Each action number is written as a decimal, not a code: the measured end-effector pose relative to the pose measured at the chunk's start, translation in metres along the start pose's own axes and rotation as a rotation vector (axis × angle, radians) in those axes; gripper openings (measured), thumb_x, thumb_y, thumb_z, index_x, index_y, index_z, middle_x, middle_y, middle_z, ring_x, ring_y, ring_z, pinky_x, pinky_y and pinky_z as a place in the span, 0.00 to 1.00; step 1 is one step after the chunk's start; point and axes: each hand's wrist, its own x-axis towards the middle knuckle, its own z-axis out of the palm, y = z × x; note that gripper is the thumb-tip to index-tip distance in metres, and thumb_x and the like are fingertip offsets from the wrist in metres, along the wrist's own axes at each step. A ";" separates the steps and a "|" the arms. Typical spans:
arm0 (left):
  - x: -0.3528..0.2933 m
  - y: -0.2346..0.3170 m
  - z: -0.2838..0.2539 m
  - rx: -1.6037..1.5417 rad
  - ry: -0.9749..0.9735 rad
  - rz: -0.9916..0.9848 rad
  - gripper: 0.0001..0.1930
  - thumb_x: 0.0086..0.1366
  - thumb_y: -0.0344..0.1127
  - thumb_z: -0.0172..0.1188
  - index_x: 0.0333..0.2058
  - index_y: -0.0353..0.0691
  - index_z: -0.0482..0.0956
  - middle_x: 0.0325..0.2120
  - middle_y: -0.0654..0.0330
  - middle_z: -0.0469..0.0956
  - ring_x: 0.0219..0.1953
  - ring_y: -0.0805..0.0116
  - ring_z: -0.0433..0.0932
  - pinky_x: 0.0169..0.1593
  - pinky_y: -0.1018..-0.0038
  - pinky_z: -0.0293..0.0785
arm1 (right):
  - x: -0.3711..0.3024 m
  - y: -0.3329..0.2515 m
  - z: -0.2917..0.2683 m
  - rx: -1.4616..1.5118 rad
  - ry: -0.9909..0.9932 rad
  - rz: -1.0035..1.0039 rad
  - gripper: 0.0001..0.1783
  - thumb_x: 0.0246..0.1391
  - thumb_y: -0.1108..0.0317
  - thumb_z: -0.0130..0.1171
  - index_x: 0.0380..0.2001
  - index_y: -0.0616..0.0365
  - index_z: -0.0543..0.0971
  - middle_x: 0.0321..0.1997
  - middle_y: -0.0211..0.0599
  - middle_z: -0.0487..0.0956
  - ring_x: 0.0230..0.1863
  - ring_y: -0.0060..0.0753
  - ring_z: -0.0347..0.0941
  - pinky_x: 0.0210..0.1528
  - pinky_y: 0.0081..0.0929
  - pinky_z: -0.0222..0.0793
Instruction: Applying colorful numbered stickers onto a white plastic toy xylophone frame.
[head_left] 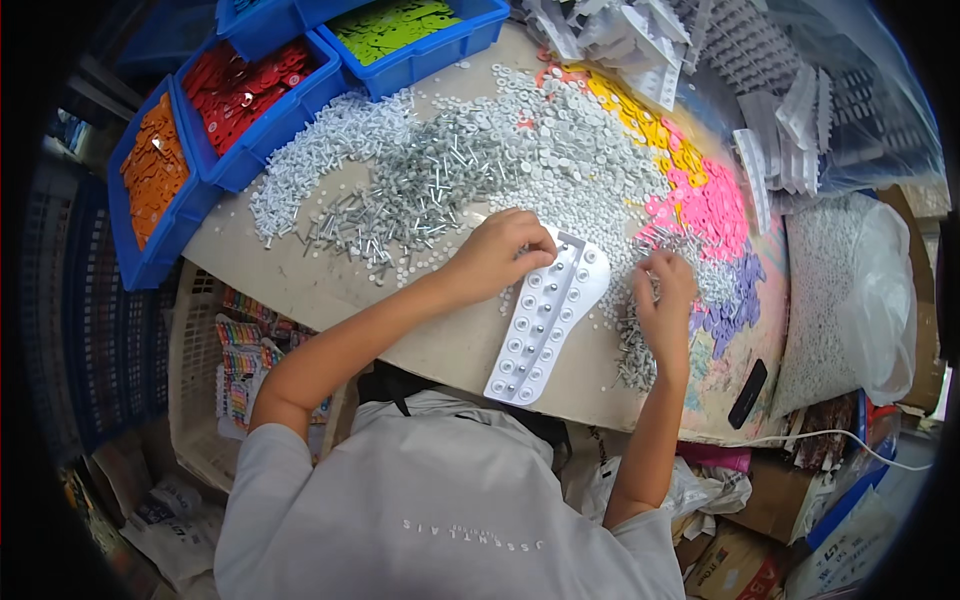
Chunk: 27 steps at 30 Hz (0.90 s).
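A white foot-shaped plastic tray (pixel 513 350) lies in front of me, its two outer rows of round sockets holding small round white pieces and metal pins standing along its middle channel. My left hand (pixel 508 252) is closed, with thumb and fingertips pinched together at the tray's far left edge. What sits in that pinch, if anything, is too small to make out. To the right of the tray, my right hand (pixel 666 290) is curled with its fingertips drawn together over a small heap of metal pins (pixel 636 350). Whatever those fingers hold is hidden.
Loose white pieces (pixel 590 130) and metal pins (pixel 400 200) cover the table's middle. Yellow (pixel 640 115), pink (pixel 710 210) and purple pieces (pixel 735 295) lie at right. Blue bins (pixel 215 170) stand far left. A black phone (pixel 748 394) rests near the right edge, by a bulging clear bag (pixel 835 290).
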 end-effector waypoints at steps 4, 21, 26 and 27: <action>-0.002 -0.002 0.002 0.134 -0.010 0.014 0.04 0.60 0.31 0.65 0.33 0.38 0.83 0.30 0.59 0.78 0.39 0.61 0.76 0.46 0.66 0.70 | -0.006 -0.038 0.007 0.196 -0.170 -0.013 0.05 0.59 0.69 0.58 0.35 0.59 0.77 0.39 0.39 0.75 0.48 0.45 0.68 0.56 0.38 0.57; -0.014 0.000 0.004 0.814 0.038 0.439 0.08 0.56 0.37 0.67 0.30 0.43 0.77 0.29 0.64 0.75 0.37 0.64 0.75 0.42 0.67 0.70 | -0.010 -0.048 0.038 0.134 -0.021 0.001 0.05 0.55 0.73 0.62 0.31 0.58 0.75 0.33 0.38 0.74 0.40 0.44 0.69 0.49 0.41 0.59; -0.010 -0.007 0.004 0.667 0.113 0.500 0.06 0.57 0.35 0.64 0.30 0.43 0.76 0.30 0.64 0.73 0.36 0.65 0.73 0.41 0.69 0.69 | -0.021 -0.045 0.052 -0.073 0.094 -0.134 0.06 0.56 0.72 0.62 0.36 0.56 0.77 0.38 0.37 0.74 0.44 0.43 0.70 0.51 0.40 0.60; -0.009 -0.008 0.004 0.668 0.112 0.500 0.06 0.57 0.35 0.64 0.30 0.43 0.76 0.30 0.64 0.73 0.36 0.65 0.73 0.41 0.69 0.69 | -0.023 -0.044 0.054 -0.065 0.098 -0.134 0.06 0.56 0.72 0.62 0.37 0.56 0.77 0.39 0.37 0.74 0.46 0.43 0.69 0.53 0.42 0.60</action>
